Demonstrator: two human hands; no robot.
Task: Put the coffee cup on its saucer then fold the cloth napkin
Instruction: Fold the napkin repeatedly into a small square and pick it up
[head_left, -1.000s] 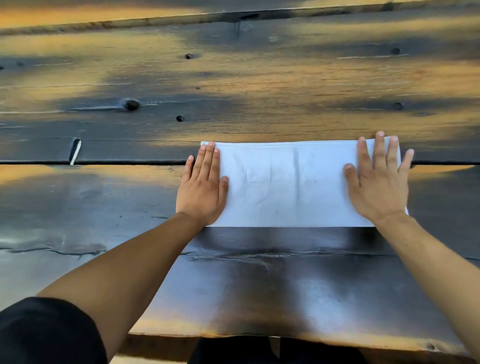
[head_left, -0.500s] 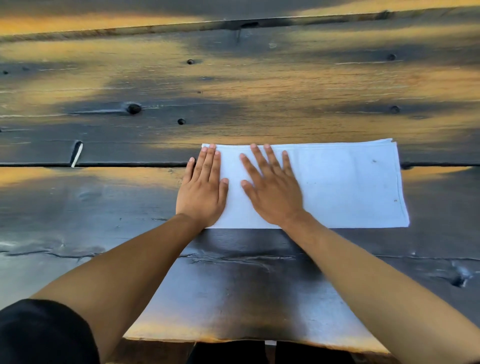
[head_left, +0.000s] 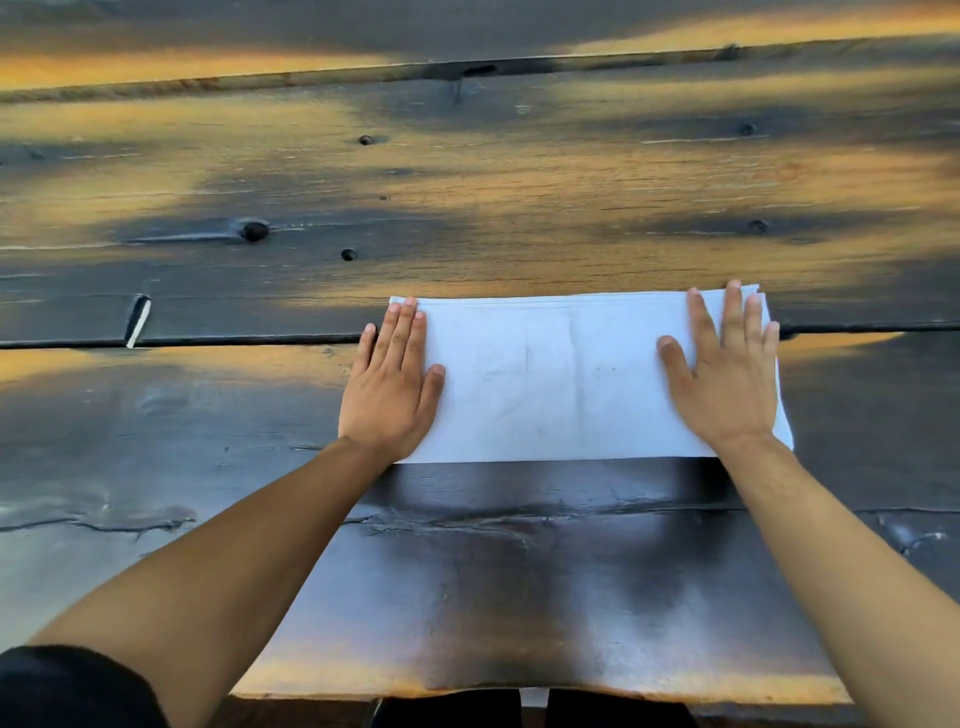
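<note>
**Napkin pressed flat at both ends; the next fold is where slippage may come**

The napkin (head_left: 561, 379) is laid as a long white strip on the table (head_left: 467, 571), stretched between the two hands. The left hand (head_left: 389, 384) is spread flat on its left end, fingers straight and together, with the outer fingers lying partly off the cloth on the wood. The right hand (head_left: 727, 374) is spread flat on the right end, fingers straight and slightly fanned. Nothing is gripped or pinched by either hand; the cloth is only pressed down. The hands are held well apart, the bare middle of the strip between them.

Neither cup nor saucer is to be seen, so it cannot be told whether that part of the task has been done.

Several risks can be judged from this position. Layered edges are shown beyond the right fingertips, and they appear slightly staggered; if one end is lifted without the layers being pinched together, they could be drawn apart and the fold spoiled. The table looks glossy, so the strip could be slid sideways if one palm is released while the other is pushed. A gap between planks runs under the far part of the cloth, beyond both hands, and an edge could be caught there. Faint creases in the middle could be pressed in crookedly.

No brand, label or writing can be read anywhere.
</note>
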